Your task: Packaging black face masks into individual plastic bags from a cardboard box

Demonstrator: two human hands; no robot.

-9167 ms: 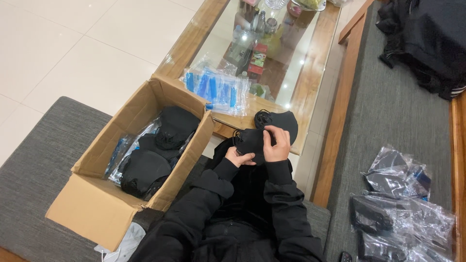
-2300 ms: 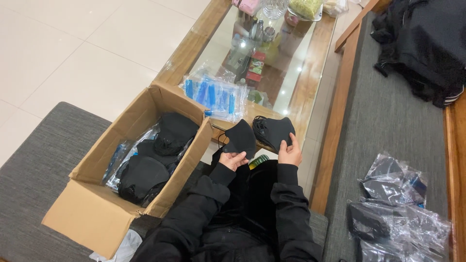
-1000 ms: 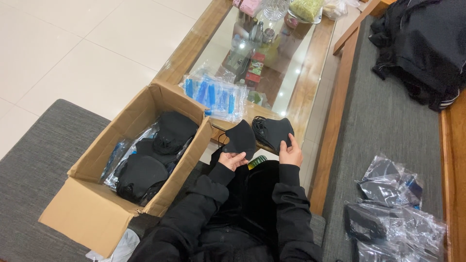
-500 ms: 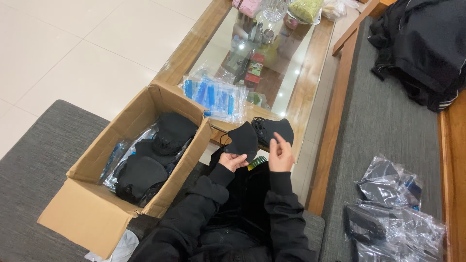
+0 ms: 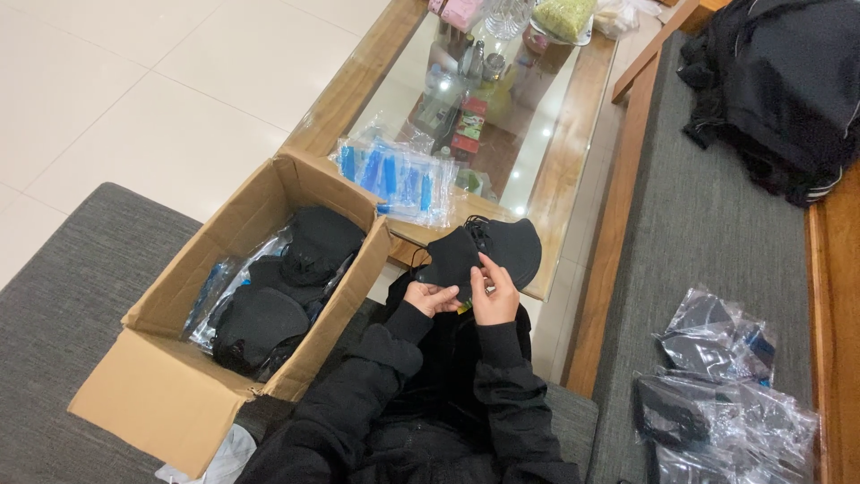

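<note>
My left hand (image 5: 430, 297) and my right hand (image 5: 493, 293) are close together in front of my chest, both gripping black face masks (image 5: 484, 251). The masks overlap, one in front at the left and a stack behind at the right with ear loops showing on top. Both arms wear black sleeves. An open cardboard box (image 5: 179, 376) sits to my left on a grey cushion and holds more black masks (image 5: 287, 278) and clear plastic bags.
A wood-framed glass coffee table (image 5: 564, 152) stands ahead with a pile of clear bags with blue strips (image 5: 394, 175). Packed black masks in clear bags (image 5: 717, 394) lie on the grey sofa seat at right. A black jacket (image 5: 779, 81) lies at the far right.
My right hand has moved left, bringing its masks against the mask in my left hand. Earlier the two masks were held apart side by side.
</note>
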